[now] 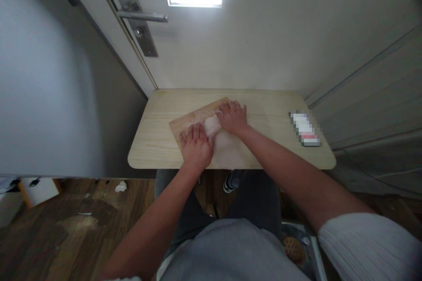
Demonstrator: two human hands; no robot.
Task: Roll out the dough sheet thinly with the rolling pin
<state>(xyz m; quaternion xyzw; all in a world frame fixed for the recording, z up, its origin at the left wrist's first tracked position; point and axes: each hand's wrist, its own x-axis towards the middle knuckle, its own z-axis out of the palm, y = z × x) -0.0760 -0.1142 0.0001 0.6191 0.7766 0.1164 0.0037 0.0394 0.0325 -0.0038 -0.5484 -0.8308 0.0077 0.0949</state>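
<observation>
A wooden board (184, 124) lies at a slant on the light wood table. My left hand (197, 147) rests on the board's near side, palm down with fingers spread, the thumb beside a whitish, soft-looking piece (212, 126). My right hand (233, 116) lies flat over the board's far right corner, fingers stretched out, touching that piece's right edge. Pale streaks mark the board's surface. Below the hands, a pale pinkish sheet-like patch (229, 150) reaches toward the table's front edge; its material is unclear. The palms hide what is under them.
A phone (305, 129) with a blurred screen lies on the table (273, 105) at the right. Behind stands a door with a metal handle (143, 16). A grey panel rises at the left. Crumpled paper (121, 186) lies on the wooden floor, and a tray (314, 250) sits low right.
</observation>
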